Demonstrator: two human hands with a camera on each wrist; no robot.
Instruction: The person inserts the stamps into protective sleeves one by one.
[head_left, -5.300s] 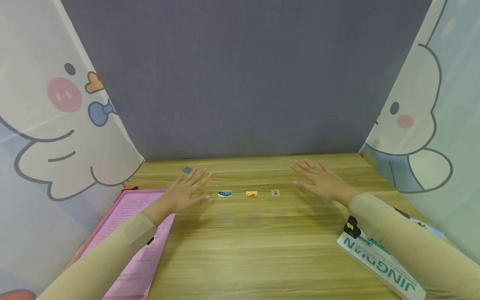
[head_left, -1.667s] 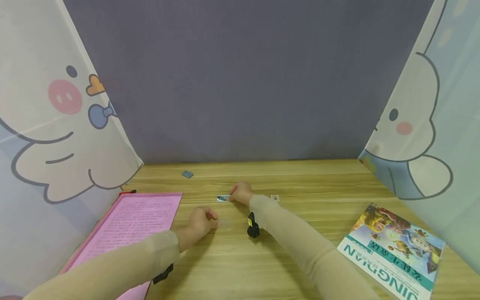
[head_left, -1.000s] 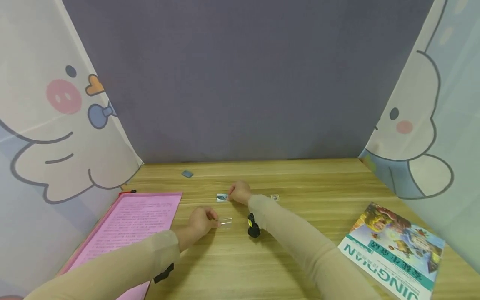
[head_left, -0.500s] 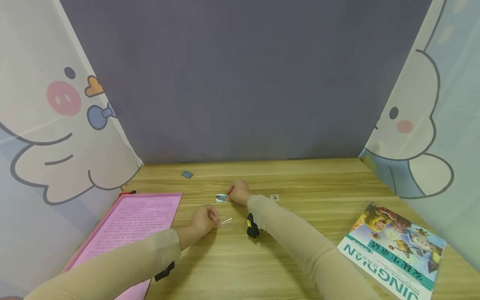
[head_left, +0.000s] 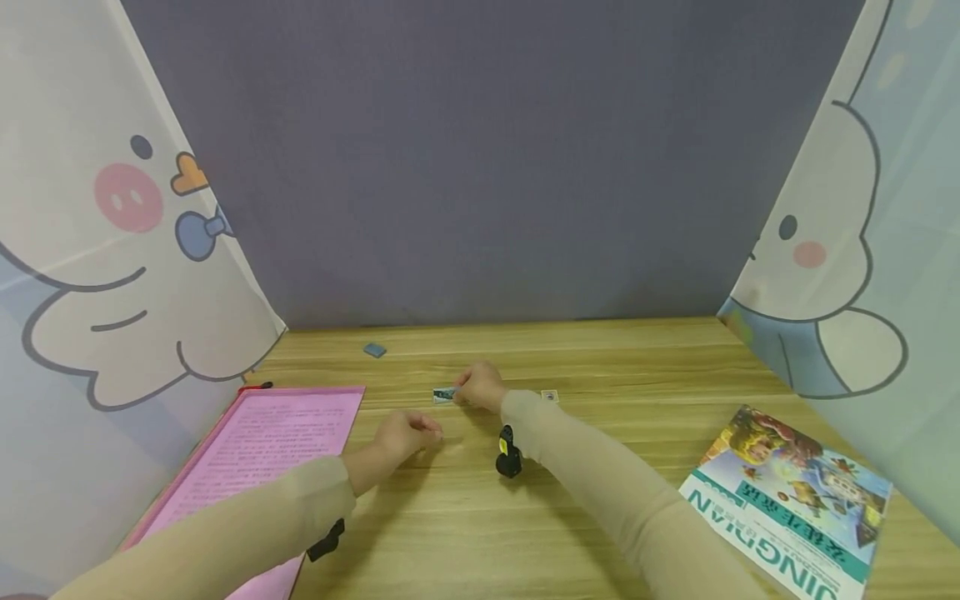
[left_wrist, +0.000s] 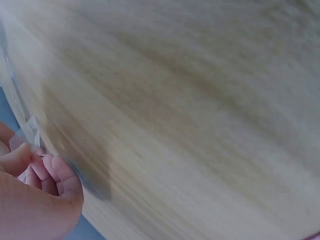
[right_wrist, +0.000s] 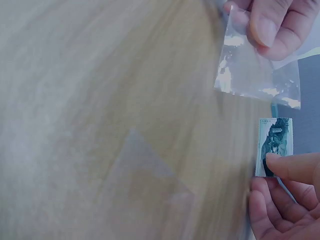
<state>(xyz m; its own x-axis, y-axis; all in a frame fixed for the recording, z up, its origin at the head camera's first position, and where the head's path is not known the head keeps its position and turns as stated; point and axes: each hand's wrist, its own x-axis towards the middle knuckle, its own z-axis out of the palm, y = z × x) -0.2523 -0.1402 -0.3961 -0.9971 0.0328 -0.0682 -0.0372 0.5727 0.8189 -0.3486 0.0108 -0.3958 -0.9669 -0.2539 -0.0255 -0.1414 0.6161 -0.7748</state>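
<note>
My left hand (head_left: 403,437) pinches a small clear plastic bag (right_wrist: 255,80) between thumb and fingers, at the middle of the table. The bag hangs from the fingertips with its lower edge free, and it hardly shows in the head view. Just beyond it, my right hand (head_left: 482,387) pinches a small stamp with a dark green picture (right_wrist: 276,140) by one end, thumb on its face. In the right wrist view the stamp is held close below the bag, apart from it. A small square stamp (head_left: 551,396) lies on the table right of my right hand.
Another clear bag (right_wrist: 150,190) lies flat on the wooden table (head_left: 480,533). A small blue-grey block (head_left: 374,350) sits at the back left. Pink printed sheets (head_left: 285,450) lie at left, a picture book (head_left: 787,500) at right. A grey panel (head_left: 502,167) stands behind.
Both hands, earlier spread open over the table, now hold the bag and the green stamp. The yellow stamp is now hidden behind my right arm. Lately my left hand only tilts the bag.
</note>
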